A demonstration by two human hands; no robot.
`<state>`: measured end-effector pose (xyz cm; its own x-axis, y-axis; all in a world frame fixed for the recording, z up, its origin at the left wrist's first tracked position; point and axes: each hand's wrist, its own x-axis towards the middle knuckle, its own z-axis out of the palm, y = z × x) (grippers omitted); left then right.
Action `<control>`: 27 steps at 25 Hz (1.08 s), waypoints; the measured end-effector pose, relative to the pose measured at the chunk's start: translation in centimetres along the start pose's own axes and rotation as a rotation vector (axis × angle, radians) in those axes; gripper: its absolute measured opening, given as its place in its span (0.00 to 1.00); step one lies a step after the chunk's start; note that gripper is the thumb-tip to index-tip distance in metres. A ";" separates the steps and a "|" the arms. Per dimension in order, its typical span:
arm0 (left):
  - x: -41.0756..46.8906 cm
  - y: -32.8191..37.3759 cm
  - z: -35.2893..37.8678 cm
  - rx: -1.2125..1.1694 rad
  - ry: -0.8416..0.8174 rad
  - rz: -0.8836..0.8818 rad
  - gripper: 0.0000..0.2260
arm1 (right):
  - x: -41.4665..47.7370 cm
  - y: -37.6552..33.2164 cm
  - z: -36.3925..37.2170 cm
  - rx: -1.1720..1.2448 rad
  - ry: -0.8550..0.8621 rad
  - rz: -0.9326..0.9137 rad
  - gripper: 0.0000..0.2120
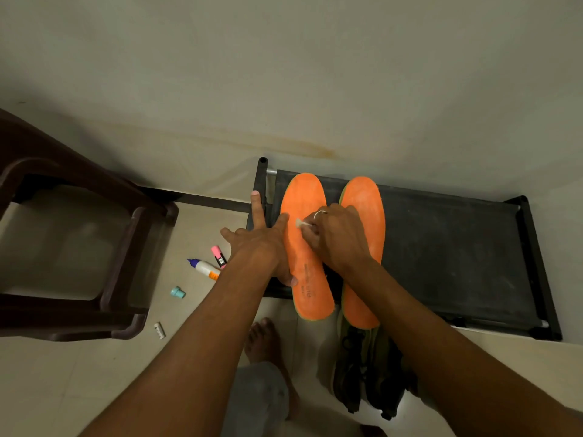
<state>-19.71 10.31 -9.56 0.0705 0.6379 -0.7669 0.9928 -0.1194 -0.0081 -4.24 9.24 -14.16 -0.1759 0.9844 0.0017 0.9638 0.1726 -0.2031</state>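
Orange insole (303,197) on rack (441,241); right hand (339,239) pinches white piece (300,223).

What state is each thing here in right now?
Left insole: flat on rack, pressed down.
Right insole: flat beside it.
Left hand: fingers straight, pressing left insole.
Right hand: pinching white applicator against left insole.
Glue bottle: lying on floor.

Both orange insoles (303,193) look matt, foamy and slightly scuffed. The rack (441,241) under them has a dull dark cloth top. Left of the rack, the brown chair (63,146) is smooth plastic, and the floor (94,373) is pale, smooth tile.
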 end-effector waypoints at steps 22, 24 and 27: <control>0.4 -0.1 0.1 -0.017 -0.012 0.003 0.62 | -2.6 -0.1 -0.9 0.055 -0.082 -0.073 0.17; 0.3 0.0 0.2 0.000 -0.008 -0.002 0.62 | -2.7 -0.5 -0.8 0.078 -0.119 -0.093 0.16; 0.4 -0.1 0.2 -0.001 0.000 -0.010 0.61 | -3.0 -1.3 -0.3 0.058 -0.150 -0.222 0.17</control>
<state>-19.77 10.38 -9.97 0.0603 0.6395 -0.7665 0.9936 -0.1121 -0.0154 -4.90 6.08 -13.63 -0.4133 0.9060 -0.0914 0.8861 0.3771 -0.2696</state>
